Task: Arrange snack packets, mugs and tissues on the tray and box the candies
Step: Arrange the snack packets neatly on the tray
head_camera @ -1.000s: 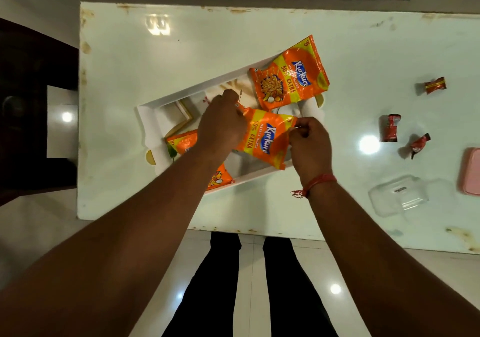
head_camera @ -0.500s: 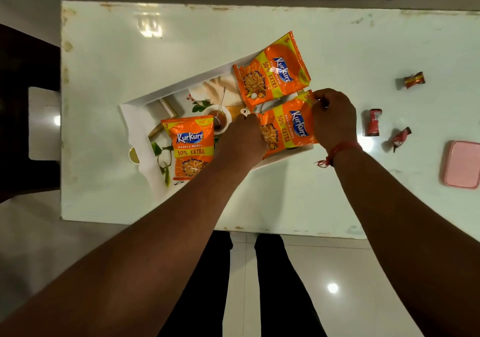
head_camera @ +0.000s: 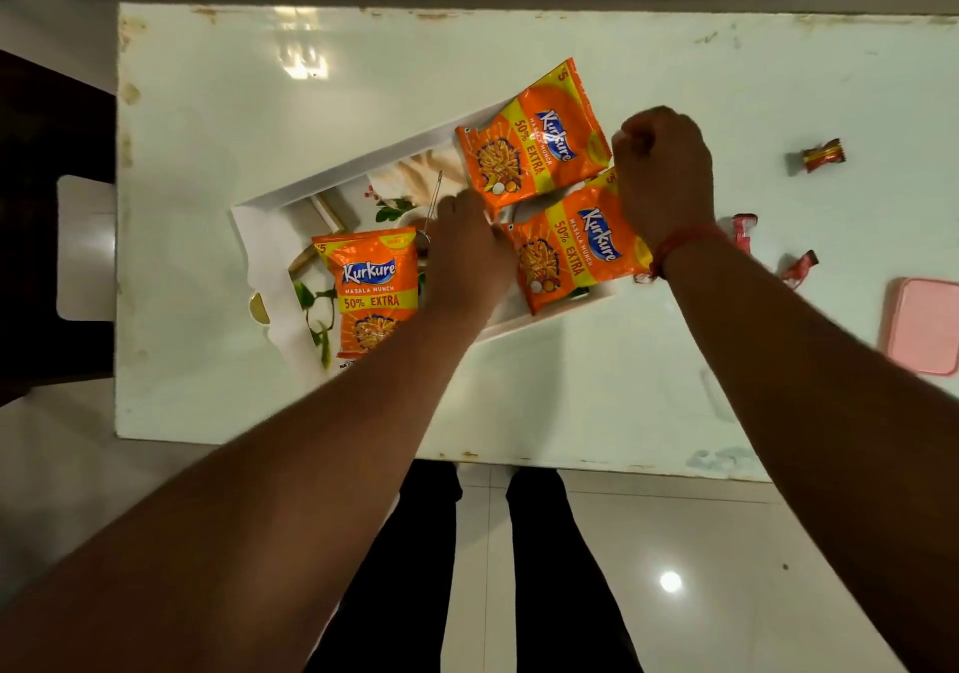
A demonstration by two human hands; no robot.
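We are resting three orange foil snack packets (head_camera: 537,153) on the white rectangular tray (head_camera: 270,252) mid-frame, right hand (head_camera: 664,174) pinching one, left hand's (head_camera: 467,252) grip hidden; red-wrapped candies (head_camera: 822,155) at right are waiting unboxed.

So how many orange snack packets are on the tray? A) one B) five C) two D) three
D: three orange packets lie on the white tray, one at the far end, one in the middle and one at the near left.
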